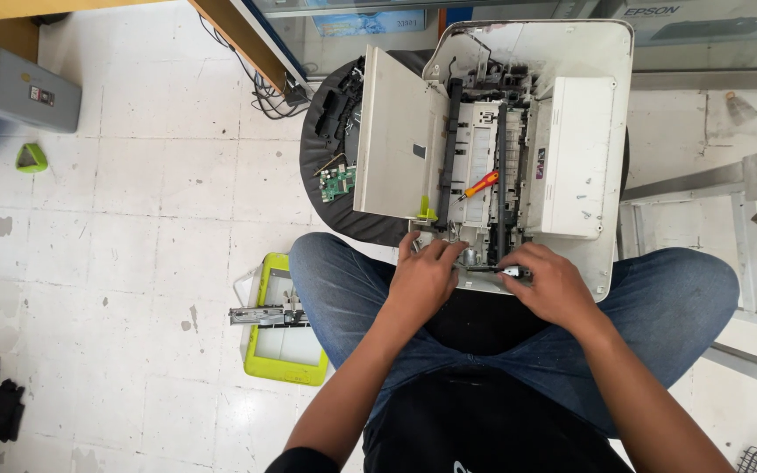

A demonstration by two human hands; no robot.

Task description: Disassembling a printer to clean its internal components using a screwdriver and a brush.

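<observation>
While both hands press the opened printer [571, 158], right hand [554, 285] pinches a small part [512, 272], left hand [424, 276] spread

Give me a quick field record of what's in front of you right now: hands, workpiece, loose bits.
workpiece: opened white printer, on a dark round stool
left hand: fingers on the printer's near edge
right hand: on a dark part at the near edge
tool: orange-handled screwdriver lying inside the printer
loose part: green circuit board on the stool
floor: yellow-green tray
</observation>
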